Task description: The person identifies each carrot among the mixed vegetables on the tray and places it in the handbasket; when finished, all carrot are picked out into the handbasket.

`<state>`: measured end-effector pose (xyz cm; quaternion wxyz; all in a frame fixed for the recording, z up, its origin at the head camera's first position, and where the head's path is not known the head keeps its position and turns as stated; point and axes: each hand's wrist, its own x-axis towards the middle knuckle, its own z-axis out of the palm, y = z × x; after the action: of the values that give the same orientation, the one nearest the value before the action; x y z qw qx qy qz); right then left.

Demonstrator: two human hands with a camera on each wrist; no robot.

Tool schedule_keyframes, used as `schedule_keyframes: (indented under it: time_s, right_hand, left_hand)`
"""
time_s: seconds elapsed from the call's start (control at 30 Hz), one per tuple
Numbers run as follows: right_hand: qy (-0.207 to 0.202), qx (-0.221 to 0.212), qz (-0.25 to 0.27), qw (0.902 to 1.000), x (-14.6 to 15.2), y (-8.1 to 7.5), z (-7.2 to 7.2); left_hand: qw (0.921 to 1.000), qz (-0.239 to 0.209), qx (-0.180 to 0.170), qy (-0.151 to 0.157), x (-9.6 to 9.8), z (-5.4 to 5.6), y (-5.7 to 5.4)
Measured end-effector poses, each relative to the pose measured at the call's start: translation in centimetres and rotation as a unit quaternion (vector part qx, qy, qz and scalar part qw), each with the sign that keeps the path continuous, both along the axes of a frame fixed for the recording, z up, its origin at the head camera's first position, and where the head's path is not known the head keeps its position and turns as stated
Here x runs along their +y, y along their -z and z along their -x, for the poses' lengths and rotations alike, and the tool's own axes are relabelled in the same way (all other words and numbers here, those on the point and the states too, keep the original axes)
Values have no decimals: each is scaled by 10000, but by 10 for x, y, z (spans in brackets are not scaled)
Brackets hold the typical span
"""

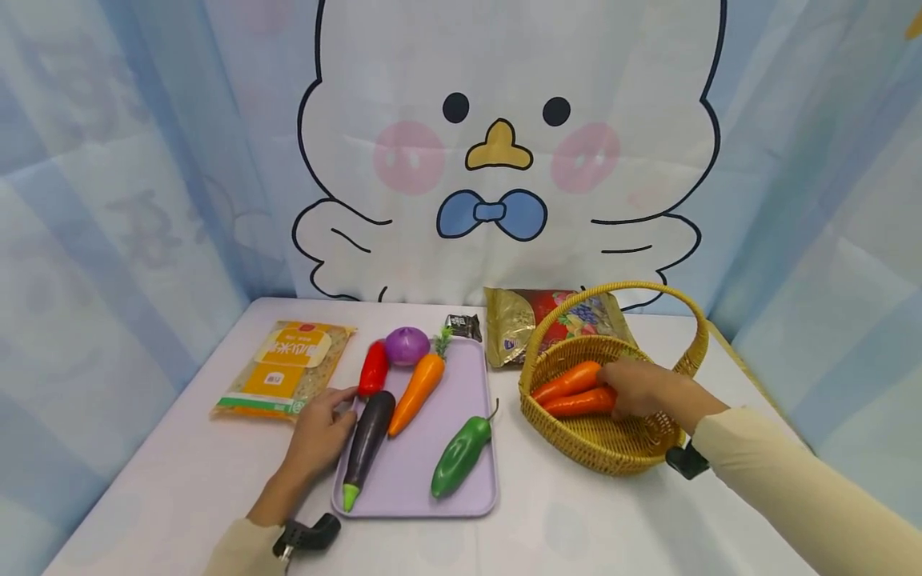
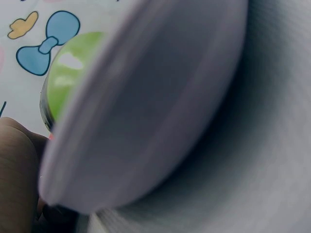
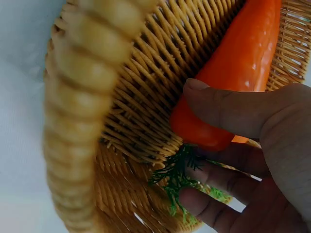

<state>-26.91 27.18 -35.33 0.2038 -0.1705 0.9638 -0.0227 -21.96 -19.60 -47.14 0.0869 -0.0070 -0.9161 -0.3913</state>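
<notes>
My right hand (image 1: 634,388) reaches into a yellow wicker basket (image 1: 601,460). In the right wrist view its thumb lies on the blunt end of an orange carrot (image 3: 238,63), with the other fingers curled on the far side near green leafy tops (image 3: 182,179). A second carrot (image 1: 569,382) lies alongside in the basket. At the left edge of a lilac tray (image 1: 403,488), my left hand (image 1: 320,428) touches the rim beside a red pepper (image 1: 374,368) and an eggplant (image 1: 369,436). The tray's side covers most of the left wrist view, hiding those fingertips.
Also on the tray are a purple onion (image 1: 407,346), a carrot (image 1: 418,392) and a green pepper (image 1: 463,456). A yellow grain bag (image 1: 284,368) lies at left. Behind are a small black packet (image 1: 463,326) and a gold bag (image 1: 511,320). The basket's handle (image 1: 612,288) arches high.
</notes>
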Motion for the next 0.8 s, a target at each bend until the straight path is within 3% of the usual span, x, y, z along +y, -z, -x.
schedule_keyframes:
  time_s: [0.27, 0.43, 0.8]
  right_hand:
    - [30, -84, 250, 9996, 2, 0, -1]
    - [-2, -75, 426, 9991, 6, -10, 4]
    - [-269, 477, 534, 9971, 6, -28, 0]
  left_hand:
    - [10000, -20, -61, -29, 2, -3, 0]
    - [10000, -6, 22, 9, 2, -3, -2]
    - [10000, 3, 49, 33, 2, -3, -3]
